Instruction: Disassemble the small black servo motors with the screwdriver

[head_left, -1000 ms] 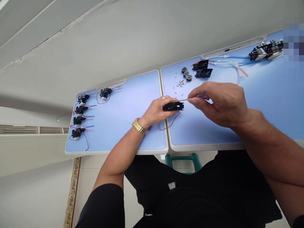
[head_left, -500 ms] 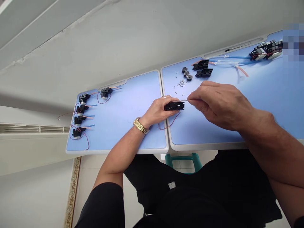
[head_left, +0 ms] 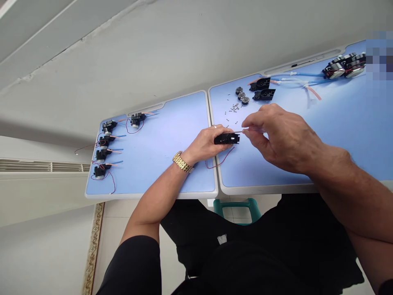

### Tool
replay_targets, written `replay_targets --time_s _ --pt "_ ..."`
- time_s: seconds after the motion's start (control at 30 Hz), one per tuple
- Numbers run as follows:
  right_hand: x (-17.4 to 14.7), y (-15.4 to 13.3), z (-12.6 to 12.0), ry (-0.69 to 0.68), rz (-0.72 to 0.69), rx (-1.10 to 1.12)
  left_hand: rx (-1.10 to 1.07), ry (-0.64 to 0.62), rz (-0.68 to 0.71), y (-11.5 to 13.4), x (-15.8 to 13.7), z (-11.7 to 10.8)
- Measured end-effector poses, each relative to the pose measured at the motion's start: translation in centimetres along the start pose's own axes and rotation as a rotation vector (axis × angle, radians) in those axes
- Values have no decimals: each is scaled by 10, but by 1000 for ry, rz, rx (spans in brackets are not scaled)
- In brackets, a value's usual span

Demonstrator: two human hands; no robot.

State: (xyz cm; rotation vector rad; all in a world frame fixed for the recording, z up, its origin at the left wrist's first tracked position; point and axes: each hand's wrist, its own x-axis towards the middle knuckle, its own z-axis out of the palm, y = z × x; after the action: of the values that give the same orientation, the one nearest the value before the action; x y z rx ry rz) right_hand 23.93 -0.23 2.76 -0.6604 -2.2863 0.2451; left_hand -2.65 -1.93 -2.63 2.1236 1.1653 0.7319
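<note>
My left hand [head_left: 206, 144] is closed around a small black plastic housing [head_left: 227, 138], holding it just over the seam between two tables. From the housing hangs a thin red wire [head_left: 225, 157]. My right hand [head_left: 284, 137] pinches a screwdriver [head_left: 254, 129] with a clear pinkish handle, its thin shaft pointing left along the housing's upper edge. The shaft's tip is hidden by the left fingers. Beyond the hands lie several loose small screws [head_left: 235, 107] and three round metal-and-black parts [head_left: 242, 95]. Two open black shells [head_left: 263, 94] are beside them.
Several assembled black units [head_left: 106, 141] with wires and tubes stand on the left table [head_left: 172, 164]. More units [head_left: 336, 69] with blue tubing sit at the far right. A dark pen-like tool [head_left: 302, 63] lies in the back tray. Below the edge is a green stool [head_left: 254, 211].
My right fingers have opened slightly around the screwdriver, so its clear handle now shows. The left hand and the housing have shifted very slightly right.
</note>
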Motion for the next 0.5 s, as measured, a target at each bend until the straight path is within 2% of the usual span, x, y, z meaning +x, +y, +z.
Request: replay_targets --time_s 0.13,0.27,0.33,0.5 --pt "0 0 0 -16 25 -2 -2 0 -6 -1 0 0" --pt "1 8 2 105 -85 -33 19 -19 -8 2 0 -1" --pt "1 8 2 109 -120 -34 22 -17 4 3 0 -1" --pt "2 2 2 34 -14 13 23 -12 -6 2 0 -1"
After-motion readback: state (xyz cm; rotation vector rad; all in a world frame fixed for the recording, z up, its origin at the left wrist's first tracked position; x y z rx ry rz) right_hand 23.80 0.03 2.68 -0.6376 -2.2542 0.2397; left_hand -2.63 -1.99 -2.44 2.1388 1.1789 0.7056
